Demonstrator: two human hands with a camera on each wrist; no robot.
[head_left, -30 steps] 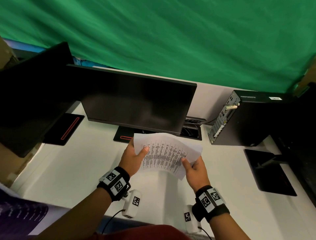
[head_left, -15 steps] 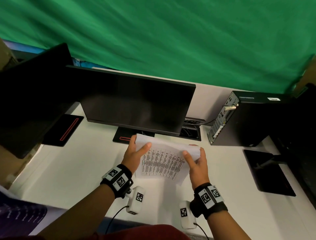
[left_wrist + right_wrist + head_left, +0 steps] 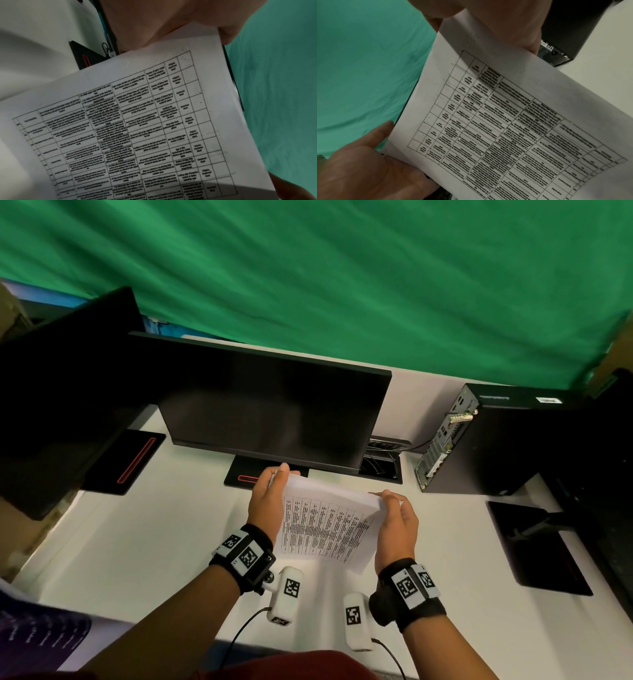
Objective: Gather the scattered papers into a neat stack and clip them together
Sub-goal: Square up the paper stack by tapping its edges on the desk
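My left hand (image 3: 269, 501) holds the left side of the papers (image 3: 325, 525), with the fingers behind the sheets and the thumb along the near edge. My right hand (image 3: 397, 522) holds the right side, the fingers curled over the top corner. Both hands are grasping the papers, so neither hand is free. The papers stand almost upright between my hands, with the lower edge close to the white surface (image 3: 137, 542) or on it; I cannot tell which. The printed table on the front sheet faces me.

I judge that the gathering part is nearly done, because I see no loose sheet lying on the surface in the head view. What I am doing now looks like squaring the edges so that the stack becomes neat. In the left wrist view the edges look quite even, but I cannot count how many sheets there are.

The clipping is not yet done. I see no clip on the papers and no clip anywhere on the surface. Behind the papers stands a dark monitor (image 3: 274, 412), and to the right a black computer case (image 3: 496, 440). One hand must let go to fetch a clip, and then the stack could slip apart.
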